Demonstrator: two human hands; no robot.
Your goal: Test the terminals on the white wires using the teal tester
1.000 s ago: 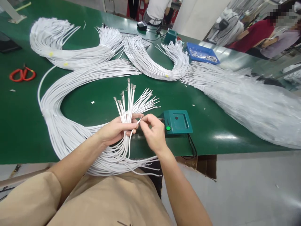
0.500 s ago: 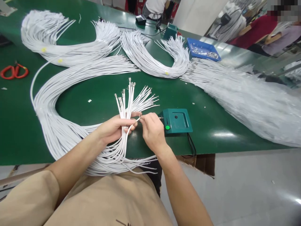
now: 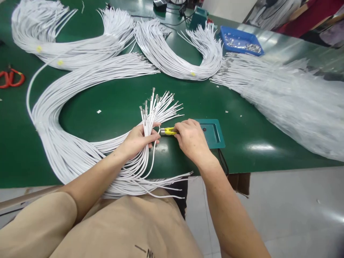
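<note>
My left hand (image 3: 143,139) is closed around several white wires (image 3: 148,129) that stand up between its thumb and fingers, their tips crimped with metal. One wire end sticks out at the fingertips, just left of the tool's jaws. In my right hand (image 3: 192,138) is a small pair of yellow-handled pliers (image 3: 168,131), jaws pointing left at that wire end. Whether the jaws touch the wire I cannot tell. Behind the right hand, a teal machine (image 3: 213,133) with a recessed top is partly covered. A large bundle of white wires (image 3: 51,111) curves from the table to my lap.
More white wire bundles (image 3: 177,62) lie at the back of the green table (image 3: 88,113). A blue tray (image 3: 240,40) holds small metal parts. Wires in clear plastic (image 3: 292,104) stretch across the right side. Red-handled cutters (image 3: 12,77) lie far left. A person's red sleeve (image 3: 309,18) shows at upper right.
The right hand has moved right, away from the left fingertips, and yellow-handled pliers now show in it. It now covers the machine's green button. The view has tilted down slightly.
</note>
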